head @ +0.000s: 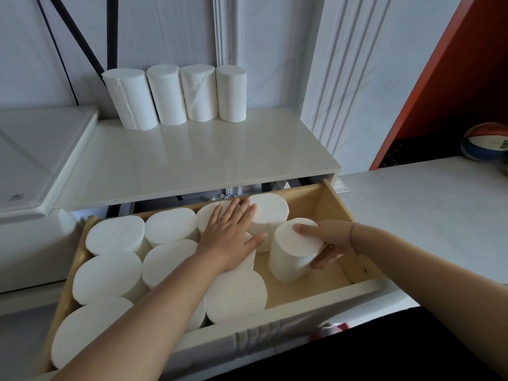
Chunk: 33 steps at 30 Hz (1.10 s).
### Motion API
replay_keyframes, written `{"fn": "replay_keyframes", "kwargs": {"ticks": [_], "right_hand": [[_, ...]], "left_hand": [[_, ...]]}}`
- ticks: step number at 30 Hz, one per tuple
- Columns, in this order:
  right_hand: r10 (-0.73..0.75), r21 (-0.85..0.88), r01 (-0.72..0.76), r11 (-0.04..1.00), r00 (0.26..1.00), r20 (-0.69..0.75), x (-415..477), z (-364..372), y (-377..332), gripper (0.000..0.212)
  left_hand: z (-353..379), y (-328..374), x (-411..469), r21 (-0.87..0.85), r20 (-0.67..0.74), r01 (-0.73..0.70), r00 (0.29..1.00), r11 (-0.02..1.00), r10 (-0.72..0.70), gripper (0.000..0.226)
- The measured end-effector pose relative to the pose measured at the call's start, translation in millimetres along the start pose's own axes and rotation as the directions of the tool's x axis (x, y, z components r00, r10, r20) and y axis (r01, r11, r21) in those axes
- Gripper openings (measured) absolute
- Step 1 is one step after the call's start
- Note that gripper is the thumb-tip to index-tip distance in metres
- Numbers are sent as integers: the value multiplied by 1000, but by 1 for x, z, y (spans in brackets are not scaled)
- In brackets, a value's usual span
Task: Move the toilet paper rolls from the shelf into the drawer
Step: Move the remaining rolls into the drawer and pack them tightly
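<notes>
Upright rolls [110, 273] fill the near-left of the drawer [336, 204]. Left hand [229, 235] lies flat, fingers straight, on rolls at the far middle. Right hand [330, 243] grasps a single roll [294, 251] in the drawer's right part. Four rolls [176, 94] stand on the far shelf [192, 155].

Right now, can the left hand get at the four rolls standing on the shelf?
Probably yes. The left hand rests flat on the drawer rolls, holding nothing, and nothing stands on the shelf in front of the four rolls to block it.
</notes>
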State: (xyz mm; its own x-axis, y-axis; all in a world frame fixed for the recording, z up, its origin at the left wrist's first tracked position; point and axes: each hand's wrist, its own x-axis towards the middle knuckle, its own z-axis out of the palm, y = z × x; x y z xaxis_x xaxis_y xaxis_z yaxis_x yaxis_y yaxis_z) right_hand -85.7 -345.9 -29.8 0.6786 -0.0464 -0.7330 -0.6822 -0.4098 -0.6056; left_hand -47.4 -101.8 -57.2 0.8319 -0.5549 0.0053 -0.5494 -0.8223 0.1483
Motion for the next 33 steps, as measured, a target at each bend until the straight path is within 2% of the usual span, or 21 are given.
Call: {"fn": "replay_keyframes", "kwargs": {"ticks": [4,10,15,22,24,26,27,30,33], "right_hand": [[-53,107,54,993,998,-15,5,20,-4,58],[-32,209,30,977,999,7,2,30,-7,54],[-20,252,9,968,999,43,1,40,-9,60],[-12,193,3,981,999,48,1,45,-13,72],[-7,31,7,999,1000,30,2,42,-12,79],[-61,-135,53,989,997,-53,4,41,-15,86],[-114,-136,99,986,988,-102,6,41,-16,88],[-251,100,270,958,954,-165,13,48,-23,84],[-301,134,321,937,941,-154,16,53,-25,80]], "left_hand": [[-1,0,0,-5,5,-1,1000,1000,1,76],[1,-1,1,-2,-7,-6,1000,1000,6,78],[2,-1,1,-6,-15,-1,1000,1000,1,76],[2,-1,1,-9,-16,0,1000,1000,0,74],[1,0,0,-10,-12,0,1000,1000,0,74],[0,1,0,-14,-9,-2,1000,1000,2,73],[0,1,0,-16,-9,-3,1000,1000,3,72],[-1,1,-1,-20,-19,-3,1000,1000,3,70],[-1,0,0,-15,-18,-2,1000,1000,2,70]]}}
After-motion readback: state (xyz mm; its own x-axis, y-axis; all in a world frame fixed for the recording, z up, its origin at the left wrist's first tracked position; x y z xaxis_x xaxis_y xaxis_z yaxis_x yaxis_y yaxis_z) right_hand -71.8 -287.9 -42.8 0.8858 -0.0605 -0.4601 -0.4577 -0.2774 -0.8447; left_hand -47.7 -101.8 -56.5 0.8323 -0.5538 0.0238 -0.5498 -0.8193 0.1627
